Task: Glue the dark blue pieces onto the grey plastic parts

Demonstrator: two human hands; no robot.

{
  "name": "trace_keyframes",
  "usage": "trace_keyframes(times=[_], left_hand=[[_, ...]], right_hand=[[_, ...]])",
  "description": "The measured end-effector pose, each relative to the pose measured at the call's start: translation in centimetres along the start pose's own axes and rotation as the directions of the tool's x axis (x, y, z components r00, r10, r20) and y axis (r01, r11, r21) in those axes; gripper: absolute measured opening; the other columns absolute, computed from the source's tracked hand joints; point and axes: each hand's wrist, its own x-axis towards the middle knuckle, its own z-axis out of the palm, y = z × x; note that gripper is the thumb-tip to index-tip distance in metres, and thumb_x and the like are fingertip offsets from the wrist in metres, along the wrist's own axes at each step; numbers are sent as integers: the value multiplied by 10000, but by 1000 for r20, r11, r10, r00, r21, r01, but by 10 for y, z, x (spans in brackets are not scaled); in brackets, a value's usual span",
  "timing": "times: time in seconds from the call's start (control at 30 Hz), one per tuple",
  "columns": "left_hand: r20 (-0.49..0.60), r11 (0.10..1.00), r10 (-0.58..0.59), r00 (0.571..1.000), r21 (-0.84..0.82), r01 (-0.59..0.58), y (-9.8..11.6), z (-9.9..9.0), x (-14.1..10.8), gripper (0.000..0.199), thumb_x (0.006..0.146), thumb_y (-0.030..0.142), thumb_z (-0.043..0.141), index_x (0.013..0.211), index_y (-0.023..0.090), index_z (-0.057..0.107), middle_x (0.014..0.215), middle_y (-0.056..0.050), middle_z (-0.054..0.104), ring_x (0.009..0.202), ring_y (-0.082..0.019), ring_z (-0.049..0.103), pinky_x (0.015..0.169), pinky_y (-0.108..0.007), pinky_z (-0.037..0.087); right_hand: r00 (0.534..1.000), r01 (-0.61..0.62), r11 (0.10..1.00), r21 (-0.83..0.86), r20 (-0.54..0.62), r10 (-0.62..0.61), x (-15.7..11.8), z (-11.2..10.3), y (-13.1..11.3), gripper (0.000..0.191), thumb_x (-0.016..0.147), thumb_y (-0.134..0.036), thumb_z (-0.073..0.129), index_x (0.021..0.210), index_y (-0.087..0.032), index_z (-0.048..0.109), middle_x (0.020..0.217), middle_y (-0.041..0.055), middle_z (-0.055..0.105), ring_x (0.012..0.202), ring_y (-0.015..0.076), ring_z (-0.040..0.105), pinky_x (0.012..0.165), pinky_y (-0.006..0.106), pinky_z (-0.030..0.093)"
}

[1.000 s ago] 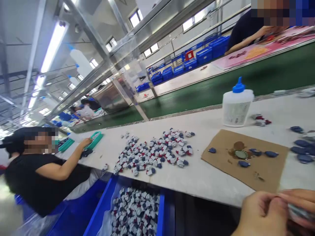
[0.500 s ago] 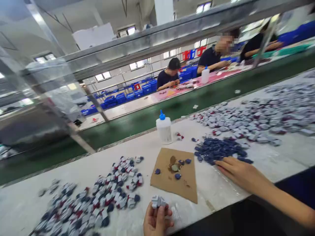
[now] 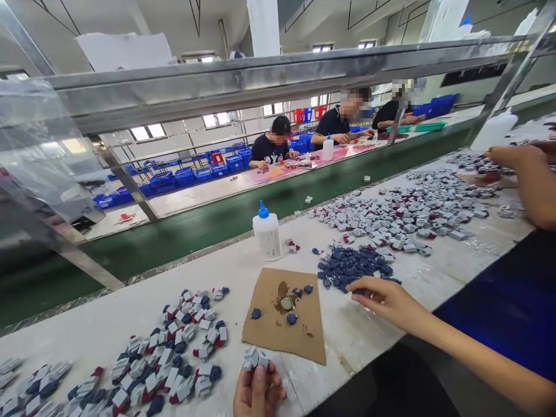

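My left hand (image 3: 259, 389) is closed around a small light grey plastic piece (image 3: 255, 357), held up near the table's front edge. My right hand (image 3: 384, 298) is at the near edge of a pile of small dark blue plastic pieces (image 3: 354, 263). Its thumb and fingertips pinch one dark blue piece (image 3: 358, 292), partly hidden by the fingers. Between the hands lies a brown cardboard square (image 3: 260, 289). On it are a round cap (image 3: 286, 303) in a brown stain and several loose dark blue pieces (image 3: 292, 319).
Behind the cardboard stands a white bottle with a blue tip (image 3: 267, 236). Joined grey, red and blue pieces (image 3: 152, 359) spread at left, a large grey pile (image 3: 391, 214) at right. A co-worker's hand (image 3: 516, 159) is far right. Beyond runs a green belt (image 3: 208, 223); people sit across it.
The view has turned to the right. My right hand has lifted slightly at the blue pile, its fingers now pinched on a dark blue piece. My left hand still holds the grey piece.
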Motion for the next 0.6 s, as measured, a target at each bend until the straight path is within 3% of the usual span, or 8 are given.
trace_keyframes(times=[0.13,0.2,0.27,0.3,0.4,0.5,0.6], left_hand=[[-8,1000,15,1000,-15,-15,6,14,-16,311,552,388,743,700,171,576,633,-37,621,532,-142,558,469,-249,450],[34,991,69,997,110,-72,7,18,-24,307,616,398,692,769,165,563,705,-52,637,590,-150,580,493,-242,454],[122,916,180,976,340,-212,7,20,-32,243,708,377,606,819,165,562,790,-76,642,668,-167,595,545,-261,464],[189,827,250,950,468,-310,7,20,-34,203,750,348,561,844,169,568,827,-83,636,713,-176,595,590,-278,471],[414,426,364,834,722,-545,13,20,-34,253,824,245,441,1040,184,557,954,-101,611,906,-207,567,757,-342,466],[520,108,383,763,796,-596,22,21,-20,349,847,216,382,1178,156,474,1195,-133,536,1152,-247,432,883,-400,428],[554,-90,399,731,817,-570,26,21,1,293,848,221,382,1090,125,516,1324,-140,435,1227,-273,355,946,-448,385]], right_hand=[[960,-275,897,346,151,235,10,8,-28,375,732,-445,557,991,-175,570,692,9,538,549,107,480,511,250,425],[940,-330,845,420,227,254,14,13,-38,421,695,-429,604,1022,-168,559,644,-14,508,571,111,490,554,258,431],[923,-354,838,416,298,242,17,19,-45,433,686,-415,616,1032,-162,559,637,-14,518,589,116,505,584,265,433],[919,-351,847,398,321,229,18,23,-48,431,690,-415,610,1033,-158,559,642,-8,531,596,119,512,591,267,433],[916,-308,897,318,354,189,23,32,-56,434,697,-446,590,1016,-153,563,603,-5,528,554,122,503,540,260,416],[917,-256,940,226,364,162,29,40,-62,399,686,-491,585,922,-170,582,538,-32,451,441,95,418,436,241,340],[936,-171,973,157,335,110,36,47,-66,344,698,-519,563,740,-178,573,489,-45,380,413,77,336,416,231,257]])
